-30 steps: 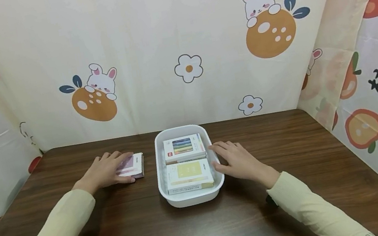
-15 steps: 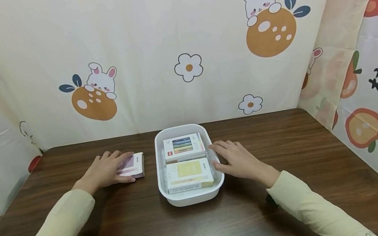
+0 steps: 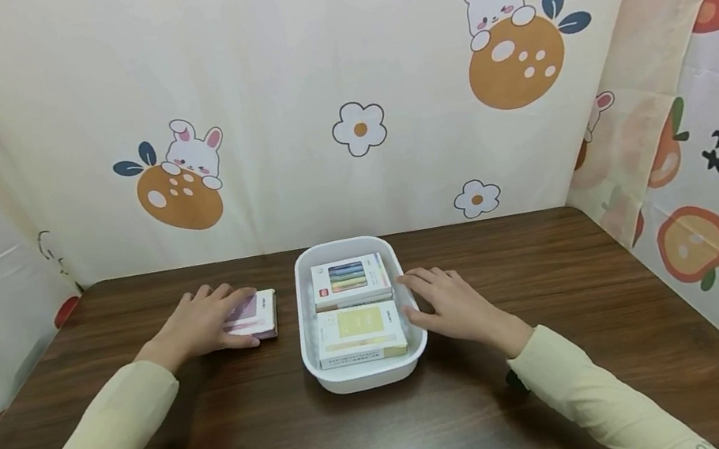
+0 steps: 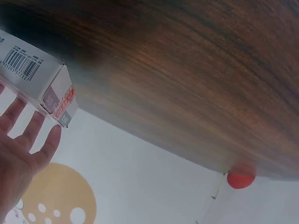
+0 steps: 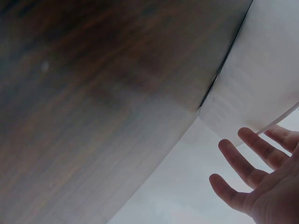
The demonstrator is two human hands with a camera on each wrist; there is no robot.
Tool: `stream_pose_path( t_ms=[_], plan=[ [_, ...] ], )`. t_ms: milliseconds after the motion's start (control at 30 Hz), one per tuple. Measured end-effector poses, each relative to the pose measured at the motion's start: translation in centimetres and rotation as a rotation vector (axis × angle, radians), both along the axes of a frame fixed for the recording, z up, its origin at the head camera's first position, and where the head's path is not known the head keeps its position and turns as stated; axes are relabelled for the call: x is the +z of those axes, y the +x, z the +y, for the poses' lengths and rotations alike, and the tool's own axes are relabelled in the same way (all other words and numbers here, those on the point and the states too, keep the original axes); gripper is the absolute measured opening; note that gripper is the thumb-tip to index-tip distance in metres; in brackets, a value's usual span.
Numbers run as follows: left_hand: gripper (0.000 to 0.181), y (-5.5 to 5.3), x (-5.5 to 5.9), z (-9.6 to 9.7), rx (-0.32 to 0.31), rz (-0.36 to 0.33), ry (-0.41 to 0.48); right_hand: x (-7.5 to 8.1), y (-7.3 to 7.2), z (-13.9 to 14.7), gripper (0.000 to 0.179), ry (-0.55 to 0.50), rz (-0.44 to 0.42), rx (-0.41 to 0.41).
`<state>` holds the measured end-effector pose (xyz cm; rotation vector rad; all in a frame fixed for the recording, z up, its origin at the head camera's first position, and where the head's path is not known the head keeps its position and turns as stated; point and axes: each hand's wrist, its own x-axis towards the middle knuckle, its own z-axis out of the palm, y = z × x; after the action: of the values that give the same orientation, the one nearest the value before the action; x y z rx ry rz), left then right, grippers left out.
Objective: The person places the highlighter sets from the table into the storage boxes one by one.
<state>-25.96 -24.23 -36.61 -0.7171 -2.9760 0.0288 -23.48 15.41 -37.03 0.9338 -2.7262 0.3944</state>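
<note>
On the left of the table lies a small white box with a lilac label (image 3: 251, 316). My left hand (image 3: 197, 325) holds it from its left, thumb along the near side and fingers over the top and far edge. In the left wrist view the box (image 4: 35, 70) shows a barcode, and fingertips lie along its edge. To its right stands a white plastic basin (image 3: 370, 377). My right hand (image 3: 456, 304) rests its loosely spread fingertips at the basin's right rim. The right wrist view shows those fingers (image 5: 252, 172) beside the basin's outer wall (image 5: 252, 79).
Inside the basin lie a white box with a window onto coloured sticks (image 3: 349, 278) and, nearer, a white box with a yellow label (image 3: 360, 330). The brown wooden table (image 3: 283, 446) ends at a patterned cloth (image 3: 292, 172) behind.
The lilac-labelled box has slid very slightly right along with my left hand. My right hand and the basin look the same.
</note>
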Motion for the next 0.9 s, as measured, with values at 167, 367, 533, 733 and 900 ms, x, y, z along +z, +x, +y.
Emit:
stream_pose_path(
  t_ms=[167, 367, 533, 733, 900],
  plan=[
    [0.085, 0.2, 0.8, 0.3, 0.000, 0.001, -0.008, 0.0, 0.0, 0.0, 0.048, -0.004, 0.005, 0.003],
    [0.083, 0.5, 2.2, 0.7, 0.008, 0.015, -0.005, 0.1, 0.0, 0.0, 0.049, 0.012, -0.028, -0.007],
    [0.083, 0.6, 3.2, 1.0, 0.003, 0.037, 0.001, 0.2, 0.0, 0.0, 0.049, 0.017, -0.040, -0.018],
    [0.089, 0.6, 3.9, 1.5, -0.023, 0.065, -0.009, 0.1, 0.0, 0.0, 0.049, 0.013, -0.051, -0.021],
    [0.089, 0.9, 4.5, 2.3, -0.026, 0.054, -0.003, 0.0, -0.1, 0.0, 0.049, 0.009, -0.035, -0.011]
  ],
)
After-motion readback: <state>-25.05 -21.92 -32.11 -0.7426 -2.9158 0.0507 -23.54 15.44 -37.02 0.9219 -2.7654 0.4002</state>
